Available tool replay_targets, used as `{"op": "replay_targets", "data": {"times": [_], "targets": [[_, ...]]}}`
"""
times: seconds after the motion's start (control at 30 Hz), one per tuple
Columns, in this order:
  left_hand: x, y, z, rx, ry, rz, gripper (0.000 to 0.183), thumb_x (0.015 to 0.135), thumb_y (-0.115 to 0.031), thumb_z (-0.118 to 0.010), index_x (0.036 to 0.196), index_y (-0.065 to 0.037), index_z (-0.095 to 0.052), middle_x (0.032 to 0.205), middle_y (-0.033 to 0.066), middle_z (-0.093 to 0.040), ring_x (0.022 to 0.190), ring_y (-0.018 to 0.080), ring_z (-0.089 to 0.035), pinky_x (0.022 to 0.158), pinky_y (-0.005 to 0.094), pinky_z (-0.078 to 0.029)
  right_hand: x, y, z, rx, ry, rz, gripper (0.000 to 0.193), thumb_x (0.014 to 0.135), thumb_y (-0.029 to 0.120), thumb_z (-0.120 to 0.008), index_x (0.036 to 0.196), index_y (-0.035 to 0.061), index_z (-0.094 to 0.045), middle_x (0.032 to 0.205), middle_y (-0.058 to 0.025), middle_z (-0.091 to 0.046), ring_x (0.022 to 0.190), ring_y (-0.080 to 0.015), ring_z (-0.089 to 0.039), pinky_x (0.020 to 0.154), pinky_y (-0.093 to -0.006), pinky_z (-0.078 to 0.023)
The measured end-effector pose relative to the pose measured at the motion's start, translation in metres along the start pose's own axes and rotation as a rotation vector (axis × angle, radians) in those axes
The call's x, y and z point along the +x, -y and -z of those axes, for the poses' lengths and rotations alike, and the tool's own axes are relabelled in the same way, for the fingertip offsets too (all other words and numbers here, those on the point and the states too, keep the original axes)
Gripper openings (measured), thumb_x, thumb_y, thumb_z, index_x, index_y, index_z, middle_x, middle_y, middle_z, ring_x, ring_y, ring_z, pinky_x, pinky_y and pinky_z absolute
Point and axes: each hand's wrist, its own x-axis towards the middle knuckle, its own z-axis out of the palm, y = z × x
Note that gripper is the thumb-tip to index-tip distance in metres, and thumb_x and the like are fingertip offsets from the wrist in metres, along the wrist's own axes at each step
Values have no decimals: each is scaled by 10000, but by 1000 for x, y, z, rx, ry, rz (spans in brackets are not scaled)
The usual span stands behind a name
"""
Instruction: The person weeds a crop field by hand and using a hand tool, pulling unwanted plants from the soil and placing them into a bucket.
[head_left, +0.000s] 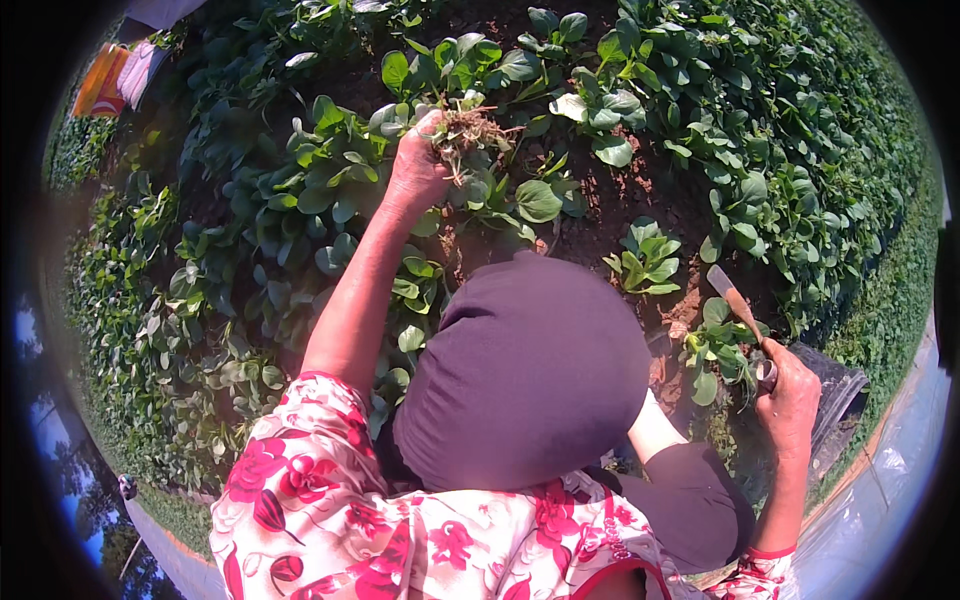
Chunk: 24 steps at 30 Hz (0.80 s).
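Left hand (415,165): closed around an uprooted plant (465,130), roots exposed, raised over the leafy bed (640,255).
Right hand (790,395): clenched on a knife (738,305), blade tilted beside a seedling (720,345).

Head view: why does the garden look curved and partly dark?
Head view: the fisheye lens bends the plant rows toward a black round rim; hard sunlight brightens the left hand, its rooty clump, and the right hand gripping a small trowel; the left side lies in shadow.
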Motion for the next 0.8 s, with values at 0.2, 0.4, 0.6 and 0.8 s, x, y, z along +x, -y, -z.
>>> {"op": "replay_targets", "data": {"times": [0.2, 0.4, 0.6, 0.8], "targets": [[95, -116, 3, -112, -104, -398, 188, 835, -127, -707, 998, -33, -705, 848, 39, -716, 823, 115, -656, 787, 293, -513, -87, 1, 40, -30, -161, -326, 401, 737, -82, -559, 1123, 1, -629, 1049, -191, -667, 944, -349, -653, 805, -393, -522], [113, -267, -92, -537, 241, -456, 351, 886, -325, -566, 1134, -81, -607, 1004, 100, -665, 894, 196, -643, 772, 359, -528, -123, 29, 56, -69, -338, -184, 360, 680, -67, -577, 1026, 8, -641, 872, -178, -678, 775, -340, -668, 672, -400, -528], [73, -447, -265, -917, 1013, -369, 523, 936, -523, -426, 1270, -129, -509, 1160, 160, -613, 966, 278, -630, 756, 425, -544, -161, 38, 50, -127, -278, -79, 157, 737, 134, -639, 865, 46, -614, 671, -78, -640, 581, -227, -657, 509, -334, -507], [-44, -594, -482, -1207, 1294, -738, 259, 911, -157, -563, 1146, -48, -569, 970, 49, -625, 859, 118, -600, 729, 273, -517, -162, 17, 34, 70, -146, -21, 123, 661, 61, -673, 775, 99, -702, 693, -24, -651, 724, -203, -684, 546, -341, -508]]}}
